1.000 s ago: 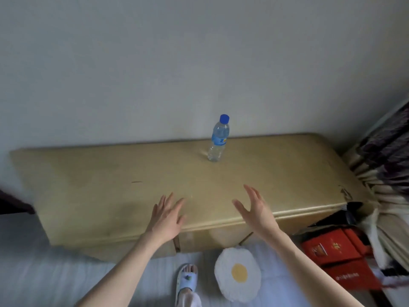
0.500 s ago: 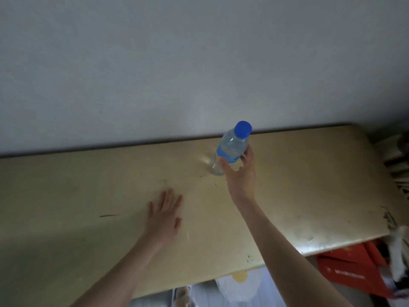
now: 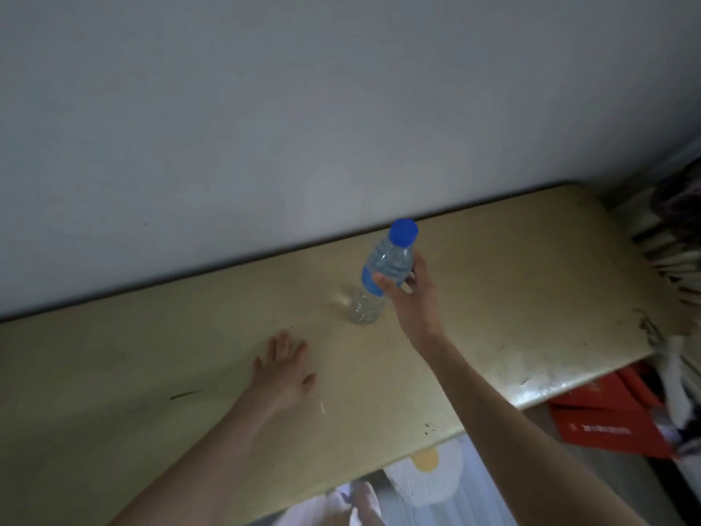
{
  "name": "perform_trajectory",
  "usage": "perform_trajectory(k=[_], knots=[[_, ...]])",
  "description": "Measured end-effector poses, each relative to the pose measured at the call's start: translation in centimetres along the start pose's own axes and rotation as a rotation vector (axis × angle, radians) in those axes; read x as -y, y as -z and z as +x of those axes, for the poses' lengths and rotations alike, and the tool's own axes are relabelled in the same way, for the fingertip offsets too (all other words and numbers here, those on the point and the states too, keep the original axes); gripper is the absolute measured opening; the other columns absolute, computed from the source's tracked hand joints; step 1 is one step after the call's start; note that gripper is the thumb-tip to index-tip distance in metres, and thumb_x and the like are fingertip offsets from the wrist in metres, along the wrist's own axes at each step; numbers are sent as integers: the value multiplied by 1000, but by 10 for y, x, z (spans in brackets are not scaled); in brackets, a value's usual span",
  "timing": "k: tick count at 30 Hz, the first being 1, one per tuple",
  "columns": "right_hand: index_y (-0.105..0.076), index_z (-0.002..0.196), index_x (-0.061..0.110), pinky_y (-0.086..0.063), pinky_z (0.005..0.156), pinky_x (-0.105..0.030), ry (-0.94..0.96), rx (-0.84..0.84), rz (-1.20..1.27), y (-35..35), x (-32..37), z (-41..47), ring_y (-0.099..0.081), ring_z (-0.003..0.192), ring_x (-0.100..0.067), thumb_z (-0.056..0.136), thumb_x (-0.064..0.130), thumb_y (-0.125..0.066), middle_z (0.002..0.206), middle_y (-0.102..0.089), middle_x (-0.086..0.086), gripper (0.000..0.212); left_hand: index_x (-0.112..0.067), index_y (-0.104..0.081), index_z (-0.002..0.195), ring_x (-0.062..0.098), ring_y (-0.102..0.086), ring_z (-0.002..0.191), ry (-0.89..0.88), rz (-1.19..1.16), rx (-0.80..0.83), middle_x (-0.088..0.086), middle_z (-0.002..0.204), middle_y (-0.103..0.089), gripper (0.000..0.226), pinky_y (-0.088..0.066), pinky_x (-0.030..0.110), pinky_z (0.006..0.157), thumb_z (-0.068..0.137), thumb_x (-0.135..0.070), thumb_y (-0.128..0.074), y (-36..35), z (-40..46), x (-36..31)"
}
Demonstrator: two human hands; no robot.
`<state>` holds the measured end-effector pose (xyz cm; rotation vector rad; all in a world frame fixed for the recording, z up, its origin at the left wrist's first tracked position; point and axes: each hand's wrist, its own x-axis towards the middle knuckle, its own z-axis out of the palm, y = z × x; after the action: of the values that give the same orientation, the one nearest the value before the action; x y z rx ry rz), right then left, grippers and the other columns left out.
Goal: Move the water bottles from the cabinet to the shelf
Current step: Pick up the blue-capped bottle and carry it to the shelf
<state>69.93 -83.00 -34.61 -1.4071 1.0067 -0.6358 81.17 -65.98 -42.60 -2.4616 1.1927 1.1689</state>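
Note:
A clear water bottle with a blue cap and blue label stands tilted on the pale yellow cabinet top, near the wall. My right hand is wrapped around its middle from the right, thumb across the label. My left hand lies flat on the cabinet top, fingers spread, to the left of and nearer than the bottle. No shelf is in view.
A grey wall rises right behind the cabinet. Red packages lie on the floor past the cabinet's right front corner, with stacked items at the far right. An egg-shaped cushion lies below the front edge.
My right hand has reached forward from the cabinet's front edge and closed around the bottle, which now leans. My left hand has settled flat on the top. The view moved closer.

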Motion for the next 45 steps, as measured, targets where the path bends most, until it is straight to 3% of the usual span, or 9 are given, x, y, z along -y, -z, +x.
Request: perform_trajectory(k=[8,14,18,22,26,30,33,37,45], knots=[[-51,116,20,-51,74,-18,-53,-139,39,103,-5,-123,-63,92,-3,78,8,-70,106,-65,7,44,-29,-6,146,26,0,144,-212,-44,-96,4,157,2,63,-7,44,115,93,-45,-37,10,-58,-83],[-52,110,22,-51,72,-18,-40,-438,177,221,7,-259,-65,91,-6,79,6,-69,109,-66,0,39,-26,-22,144,28,-7,143,-627,-48,-308,8,156,-11,76,-12,43,116,76,-62,-25,-12,-160,-203],[-53,114,22,-51,70,-17,11,-645,164,295,9,-380,-66,87,-2,77,2,-70,103,-68,5,45,-32,-28,141,21,-1,144,-974,-2,-304,1,156,-12,77,-7,36,115,72,-67,-25,-59,-236,-282],[-55,112,31,-50,73,-17,21,-863,146,352,1,-522,-65,91,-2,75,11,-75,100,-69,15,47,-39,-23,141,15,6,143,-1246,61,-252,-6,156,-8,74,-3,38,116,72,-68,-19,-136,-324,-349],[-57,113,29,-49,71,-14,0,-1139,179,383,-12,-671,-65,90,-2,59,40,-77,98,-70,13,59,-38,-20,142,18,6,144,-1485,159,-159,-4,156,-9,58,-2,39,115,90,-45,-47,-226,-419,-401],[-57,113,19,-47,66,-9,-11,-1448,177,396,-28,-807,-63,82,-4,76,11,-74,94,-68,8,42,-38,-19,142,21,3,144,-1723,329,-35,-1,156,-11,66,-7,43,115,81,-63,-25,-317,-505,-448],[-55,114,21,-46,67,-7,-37,-1686,124,396,-50,-917,-63,84,-1,79,6,-68,97,-67,9,40,-40,-18,142,16,7,142,-1906,518,78,-1,156,-10,74,-4,41,114,73,-66,-12,-392,-577,-487],[-55,110,27,-45,70,-6,-49,-1892,120,402,-58,-1013,-62,84,11,79,9,-70,100,-66,13,38,-35,-29,141,29,-10,143,-2119,611,79,5,153,-24,71,-20,52,111,77,-64,-20,-455,-652,-538],[-55,117,17,-47,79,-13,-119,-2314,65,453,-102,-1235,-62,102,-3,80,13,-68,110,-66,6,39,-32,-30,140,36,-18,140,-2463,705,275,9,150,-29,59,-26,53,107,86,-54,-36,-667,-844,-606]])
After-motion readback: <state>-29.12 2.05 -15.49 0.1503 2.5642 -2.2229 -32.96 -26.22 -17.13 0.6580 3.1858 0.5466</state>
